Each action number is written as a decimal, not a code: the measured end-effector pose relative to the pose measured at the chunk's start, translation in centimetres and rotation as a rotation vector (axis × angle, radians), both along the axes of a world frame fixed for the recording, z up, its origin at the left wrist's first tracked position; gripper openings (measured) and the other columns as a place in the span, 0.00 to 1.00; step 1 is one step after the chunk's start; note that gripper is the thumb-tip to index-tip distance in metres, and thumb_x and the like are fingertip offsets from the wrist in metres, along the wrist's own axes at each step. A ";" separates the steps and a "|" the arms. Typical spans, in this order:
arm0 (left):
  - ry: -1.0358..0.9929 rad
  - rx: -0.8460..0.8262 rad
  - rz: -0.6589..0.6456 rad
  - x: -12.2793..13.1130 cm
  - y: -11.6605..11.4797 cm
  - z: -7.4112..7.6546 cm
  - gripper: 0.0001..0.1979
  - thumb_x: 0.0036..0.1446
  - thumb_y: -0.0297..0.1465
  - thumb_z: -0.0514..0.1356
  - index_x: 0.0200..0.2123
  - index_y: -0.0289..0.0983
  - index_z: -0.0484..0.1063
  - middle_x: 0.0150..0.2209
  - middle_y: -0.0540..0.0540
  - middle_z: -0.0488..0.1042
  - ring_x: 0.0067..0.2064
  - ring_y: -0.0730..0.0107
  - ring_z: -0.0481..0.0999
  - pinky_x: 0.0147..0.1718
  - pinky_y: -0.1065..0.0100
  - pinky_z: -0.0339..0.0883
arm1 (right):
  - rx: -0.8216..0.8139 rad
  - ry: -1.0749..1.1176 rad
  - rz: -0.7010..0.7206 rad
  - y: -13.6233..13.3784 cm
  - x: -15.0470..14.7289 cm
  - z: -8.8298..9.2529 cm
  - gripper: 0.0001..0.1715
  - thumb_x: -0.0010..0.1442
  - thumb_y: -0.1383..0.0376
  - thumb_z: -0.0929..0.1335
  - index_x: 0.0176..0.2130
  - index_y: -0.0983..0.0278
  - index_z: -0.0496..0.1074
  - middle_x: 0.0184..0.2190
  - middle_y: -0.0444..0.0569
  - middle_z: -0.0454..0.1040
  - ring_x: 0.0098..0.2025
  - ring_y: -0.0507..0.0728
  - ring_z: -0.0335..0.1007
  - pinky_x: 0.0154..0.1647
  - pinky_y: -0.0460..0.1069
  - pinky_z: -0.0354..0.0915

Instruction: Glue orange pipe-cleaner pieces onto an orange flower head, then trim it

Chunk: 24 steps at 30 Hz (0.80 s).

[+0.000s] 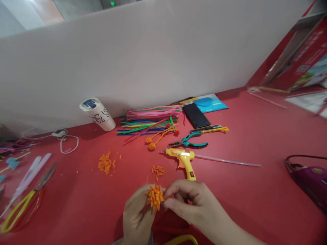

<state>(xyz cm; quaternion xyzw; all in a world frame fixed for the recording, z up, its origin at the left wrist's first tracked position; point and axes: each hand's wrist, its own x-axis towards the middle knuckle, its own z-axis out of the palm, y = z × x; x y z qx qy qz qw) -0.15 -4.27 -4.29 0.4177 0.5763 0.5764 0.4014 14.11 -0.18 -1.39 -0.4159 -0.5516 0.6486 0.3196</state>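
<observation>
Left hand (138, 212) is gripping a light-looking, probably soft orange ball (155, 197), best held underneath; right hand (192, 200) is pinching its spikes

Head-worn view, facing forward, angled down

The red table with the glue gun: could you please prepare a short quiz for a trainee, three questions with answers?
1. Which hand holds the spiky orange piece?
2. True or false: the white cup stands left of the black phone.
3. Which lies closest to the yellow glue gun: A) scissors; B) teal-handled pliers; C) white cup?

Key: 1. The left hand; the right hand is at its edge. 2. True. 3. B.
</observation>
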 end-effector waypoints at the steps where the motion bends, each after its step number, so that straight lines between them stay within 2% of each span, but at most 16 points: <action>1: 0.043 0.017 -0.005 -0.1 0.0 0.0 0.14 0.39 0.18 0.66 0.26 0.45 0.81 0.28 0.48 0.78 0.32 0.62 0.73 0.31 0.69 0.67 | 0.009 0.005 0.001 -0.1 0.0 0.0 0.07 0.48 0.63 0.66 0.22 0.64 0.68 0.13 0.35 0.51 0.17 0.46 0.42 0.16 0.42 0.42; 4: 0.144 0.061 0.003 -0.2 -0.1 0.0 0.18 0.39 0.16 0.64 0.27 0.46 0.81 0.29 0.49 0.79 0.32 0.63 0.73 0.33 0.70 0.67 | 0.034 0.007 0.003 -0.2 0.0 -0.1 0.06 0.49 0.65 0.66 0.22 0.63 0.68 0.13 0.35 0.50 0.17 0.46 0.42 0.16 0.43 0.42; 10: 0.178 0.028 -0.024 -0.3 -0.4 -0.5 0.19 0.39 0.16 0.64 0.30 0.46 0.81 0.30 0.49 0.79 0.34 0.62 0.74 0.38 0.68 0.67 | 0.029 0.019 0.007 -0.4 0.0 -0.4 0.06 0.50 0.65 0.66 0.23 0.63 0.68 0.14 0.35 0.49 0.17 0.46 0.42 0.16 0.42 0.43; 15: 0.218 0.151 0.006 -0.6 -0.3 -1.4 0.14 0.42 0.20 0.65 0.31 0.44 0.81 0.30 0.49 0.79 0.32 0.64 0.75 0.33 0.70 0.69 | 0.009 0.030 0.045 -0.4 0.2 -0.1 0.06 0.49 0.63 0.66 0.24 0.63 0.68 0.14 0.35 0.49 0.17 0.46 0.42 0.16 0.43 0.43; 17: 0.260 0.227 -0.063 -1.0 -0.1 -1.6 0.12 0.46 0.23 0.62 0.34 0.43 0.80 0.30 0.48 0.79 0.31 0.65 0.75 0.31 0.69 0.70 | -0.021 0.013 0.062 -0.3 0.2 0.1 0.05 0.49 0.64 0.66 0.25 0.64 0.68 0.14 0.35 0.50 0.17 0.46 0.42 0.17 0.43 0.44; 20: 0.380 0.307 -0.212 -1.6 0.2 -1.6 0.15 0.52 0.23 0.58 0.40 0.43 0.78 0.33 0.46 0.80 0.32 0.65 0.77 0.30 0.70 0.70 | -0.056 -0.012 0.056 -0.3 0.2 0.2 0.05 0.49 0.64 0.66 0.25 0.64 0.68 0.14 0.34 0.49 0.18 0.46 0.42 0.17 0.43 0.43; 24: 0.428 0.319 -0.228 -1.6 0.3 -1.4 0.16 0.52 0.22 0.57 0.41 0.44 0.77 0.34 0.47 0.80 0.33 0.66 0.77 0.31 0.70 0.70 | -0.071 0.000 0.036 -0.2 0.1 0.1 0.05 0.48 0.64 0.65 0.25 0.64 0.67 0.14 0.34 0.48 0.18 0.46 0.41 0.17 0.44 0.42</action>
